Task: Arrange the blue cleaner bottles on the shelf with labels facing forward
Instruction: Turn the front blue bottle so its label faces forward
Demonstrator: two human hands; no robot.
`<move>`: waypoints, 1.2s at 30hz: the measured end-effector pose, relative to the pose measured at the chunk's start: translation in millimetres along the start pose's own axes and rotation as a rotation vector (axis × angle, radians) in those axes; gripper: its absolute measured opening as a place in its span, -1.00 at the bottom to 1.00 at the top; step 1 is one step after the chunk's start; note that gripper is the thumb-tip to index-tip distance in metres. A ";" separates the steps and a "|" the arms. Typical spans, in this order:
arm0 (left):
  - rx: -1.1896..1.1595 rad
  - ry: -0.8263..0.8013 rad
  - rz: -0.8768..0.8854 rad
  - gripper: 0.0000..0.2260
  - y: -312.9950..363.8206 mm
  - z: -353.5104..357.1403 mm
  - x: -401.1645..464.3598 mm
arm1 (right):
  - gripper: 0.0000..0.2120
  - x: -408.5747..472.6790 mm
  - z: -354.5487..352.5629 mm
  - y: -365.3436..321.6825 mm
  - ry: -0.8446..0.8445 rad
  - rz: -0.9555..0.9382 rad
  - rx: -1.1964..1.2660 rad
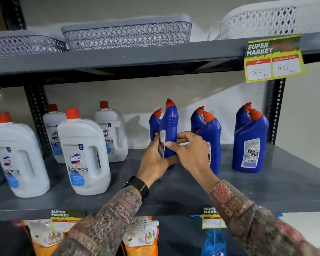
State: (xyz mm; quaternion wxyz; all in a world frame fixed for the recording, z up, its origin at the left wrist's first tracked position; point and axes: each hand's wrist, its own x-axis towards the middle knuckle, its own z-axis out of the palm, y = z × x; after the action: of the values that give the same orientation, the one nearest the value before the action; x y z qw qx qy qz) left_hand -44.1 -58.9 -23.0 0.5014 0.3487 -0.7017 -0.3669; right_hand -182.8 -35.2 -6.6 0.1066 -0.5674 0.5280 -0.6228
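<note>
Both hands are gripping one blue cleaner bottle (169,126) low on its body: the left hand (154,159) is wrapping its left side and base, the right hand (190,150) is pinching it from the right. The bottle is standing upright on the grey shelf (174,191), red cap up, its label turned leftward rather than forward. Other blue bottles (211,137) are standing just beside and behind it, with open shelf in front.

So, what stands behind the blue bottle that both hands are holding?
Behind the held blue bottle with the red cap stands a second blue bottle, partly visible at its left. The left hand and right hand cover its lower part, so its label is mostly hidden.
</note>
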 end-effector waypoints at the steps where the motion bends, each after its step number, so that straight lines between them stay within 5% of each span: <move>1: -0.041 0.000 0.005 -0.36 -0.5 0.3 0.4 | -0.77 -0.2 -0.3 0.4 -0.035 -0.002 0.017; 4: -0.111 -0.051 -0.013 -0.43 -0.9 -8.4 2.6 | -0.81 7.6 -8.4 4.6 -0.200 0.064 0.252; 8: -0.107 -0.147 -0.042 -0.50 0.0 -17.5 7.4 | -0.49 17.4 -13.6 6.4 -0.461 0.137 0.438; 15: 0.082 -0.206 -0.028 -0.73 14.4 -23.8 18.5 | -0.34 15.9 0.0 5.1 -0.229 0.085 0.347; 18: 0.114 -0.134 0.010 -0.69 10.5 -30.8 19.4 | -0.42 16.1 -0.5 9.0 -0.209 0.081 0.354; 22: 0.087 -0.068 0.054 -0.61 2.6 -36.9 21.3 | -0.46 25.6 -11.2 12.4 -0.381 0.127 0.427; 28: 0.174 0.061 0.101 -0.51 -6.0 -33.1 22.9 | -0.44 25.7 -0.4 13.6 -0.206 0.089 0.120; 36: 0.113 -0.003 -0.039 -0.53 -38.8 -29.5 16.8 | -0.44 5.6 19.8 36.2 -0.187 0.115 -0.060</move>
State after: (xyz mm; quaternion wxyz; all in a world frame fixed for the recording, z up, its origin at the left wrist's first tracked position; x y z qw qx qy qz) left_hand -15.4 -97.1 -42.3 0.4726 0.3894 -0.7153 -0.3367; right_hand -185.3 -65.2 -35.4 0.1737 -0.5948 0.5659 -0.5438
